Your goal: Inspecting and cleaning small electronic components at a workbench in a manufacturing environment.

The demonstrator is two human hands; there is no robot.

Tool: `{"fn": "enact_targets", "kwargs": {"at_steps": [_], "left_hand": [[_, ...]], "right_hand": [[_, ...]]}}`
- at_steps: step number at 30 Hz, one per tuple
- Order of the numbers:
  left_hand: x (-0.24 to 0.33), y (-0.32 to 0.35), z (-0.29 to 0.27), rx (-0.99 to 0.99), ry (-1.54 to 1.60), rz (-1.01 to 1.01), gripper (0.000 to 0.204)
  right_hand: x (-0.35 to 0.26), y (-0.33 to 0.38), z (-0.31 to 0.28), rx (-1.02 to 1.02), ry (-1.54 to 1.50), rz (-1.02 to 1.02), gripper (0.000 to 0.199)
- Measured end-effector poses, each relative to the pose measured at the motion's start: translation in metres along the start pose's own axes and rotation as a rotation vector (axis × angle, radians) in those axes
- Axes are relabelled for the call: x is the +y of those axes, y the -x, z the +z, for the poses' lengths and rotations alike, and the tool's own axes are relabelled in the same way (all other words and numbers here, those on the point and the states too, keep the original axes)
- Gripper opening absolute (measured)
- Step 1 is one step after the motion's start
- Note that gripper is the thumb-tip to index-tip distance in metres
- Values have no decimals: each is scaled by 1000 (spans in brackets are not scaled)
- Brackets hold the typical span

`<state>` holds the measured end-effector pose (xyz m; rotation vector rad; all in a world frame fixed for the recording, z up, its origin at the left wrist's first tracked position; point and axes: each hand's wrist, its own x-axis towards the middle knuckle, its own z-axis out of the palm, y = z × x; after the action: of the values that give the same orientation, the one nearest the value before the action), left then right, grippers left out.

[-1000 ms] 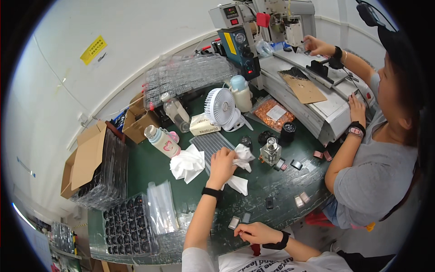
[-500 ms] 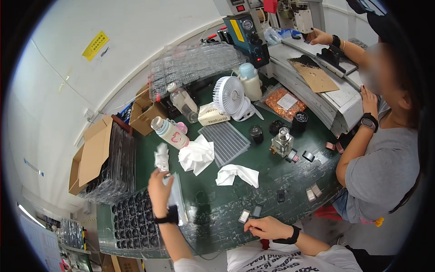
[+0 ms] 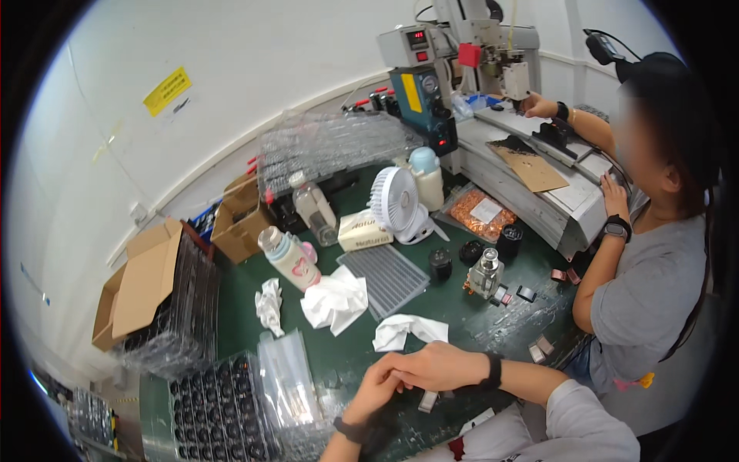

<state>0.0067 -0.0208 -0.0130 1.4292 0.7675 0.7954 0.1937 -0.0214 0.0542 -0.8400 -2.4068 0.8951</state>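
Note:
My left hand [image 3: 377,387] and my right hand [image 3: 440,365] meet above the front of the green table [image 3: 350,358]. Their fingertips press together, closed, and whatever lies between them is hidden. Just below my right hand, a small pale rectangular piece [image 3: 428,400] rests on the table. A folded white tissue [image 3: 409,329] lies right behind the hands. To the left are clear plastic sleeves [image 3: 286,369] and a black tray [image 3: 223,408] of round dark parts in rows.
Crumpled tissues [image 3: 336,299], a bottle [image 3: 289,260], a white fan [image 3: 396,199] and a glass bottle [image 3: 486,276] stand or lie farther back. An open cardboard box [image 3: 146,281] is at left. At right a co-worker [image 3: 654,254] handles a machine [image 3: 531,200].
My left hand has moved right, from beside the small crumpled tissue, to meet my right hand. My right hand has shifted up off the small rectangular pieces. The whole view has tilted.

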Motion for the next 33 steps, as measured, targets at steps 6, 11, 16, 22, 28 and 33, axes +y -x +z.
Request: {"fn": "enact_targets", "kwargs": {"at_steps": [6, 11, 16, 22, 28, 33], "left_hand": [[-10, -5, -2, 66, 110, -131, 22], [-1, 1, 12, -21, 100, -185, 23], [-3, 1, 15, 25, -23, -68, 22], [-4, 3, 5, 12, 25, -163, 22], [-9, 1, 3, -27, 19, -273, 23], [-11, -2, 10, -31, 50, -237, 22]], "right_hand": [[37, -9, 27, 183, -367, 154, 18], [39, 4, 26, 177, -212, 216, 24], [51, 5, 34, 92, -196, 169, 27], [56, -2, 38, 126, -199, 144, 22], [67, -2, 48, 113, -311, 161, 23], [66, 7, 43, 80, -309, 190, 23]]}}
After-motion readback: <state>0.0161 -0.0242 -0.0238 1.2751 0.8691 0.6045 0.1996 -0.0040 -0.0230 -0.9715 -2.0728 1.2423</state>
